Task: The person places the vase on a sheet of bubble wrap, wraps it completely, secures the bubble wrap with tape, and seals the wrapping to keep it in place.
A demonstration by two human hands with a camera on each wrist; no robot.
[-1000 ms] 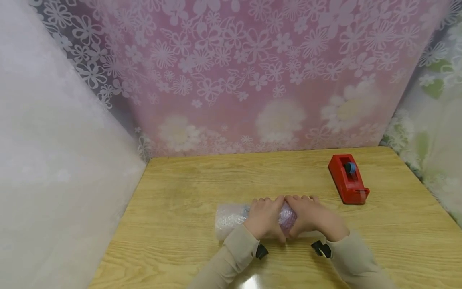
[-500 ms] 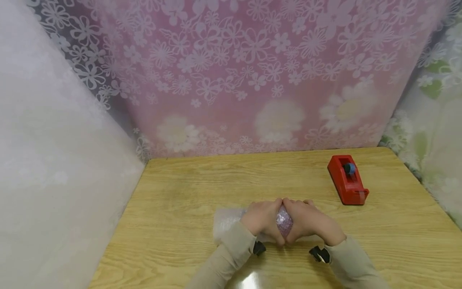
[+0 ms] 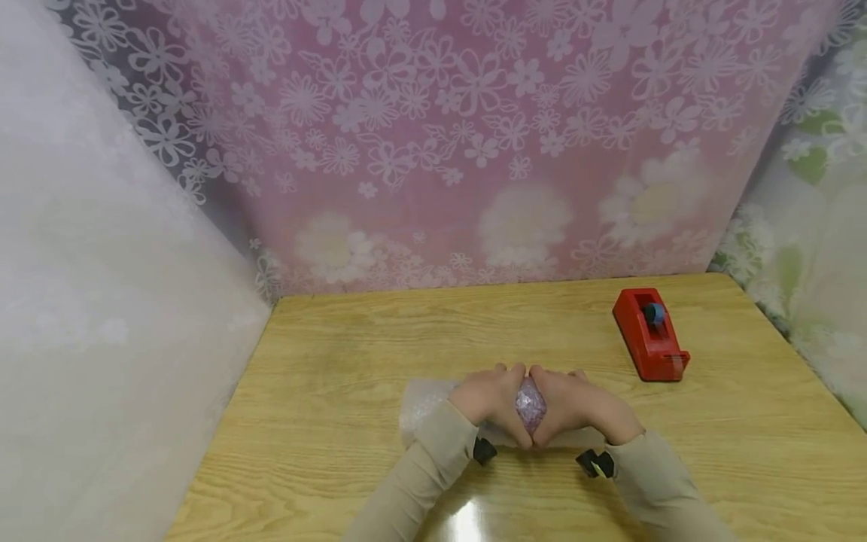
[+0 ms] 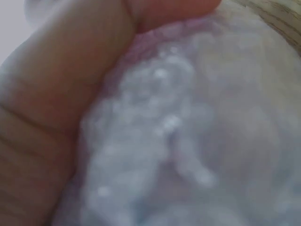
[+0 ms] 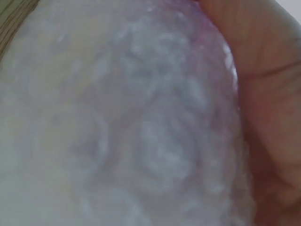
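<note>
A bundle of clear bubble wrap (image 3: 530,406), pinkish-purple in its middle, lies crosswise at the front of the table. My left hand (image 3: 489,401) grips it from the left, and my right hand (image 3: 576,406) grips it from the right. Thumbs and index fingers nearly meet, framing a small diamond of the wrapped surface. Past my left hand the whitish wrap end (image 3: 421,403) sticks out. Close up in the left wrist view, blurred bubbles (image 4: 141,141) lie against the hand. The right wrist view has the wrap (image 5: 160,146) against my right palm. What is inside is hidden.
A red tape dispenser (image 3: 652,335) with a small blue roll stands at the back right of the wooden table (image 3: 352,339). Pink flowered cloth (image 3: 433,150) hangs behind the table, with pale cloth on both sides.
Both hands have drawn closer together over the bundle, narrowing the gap between them. Less of the pinkish-purple middle shows. The tape dispenser stays in place.
</note>
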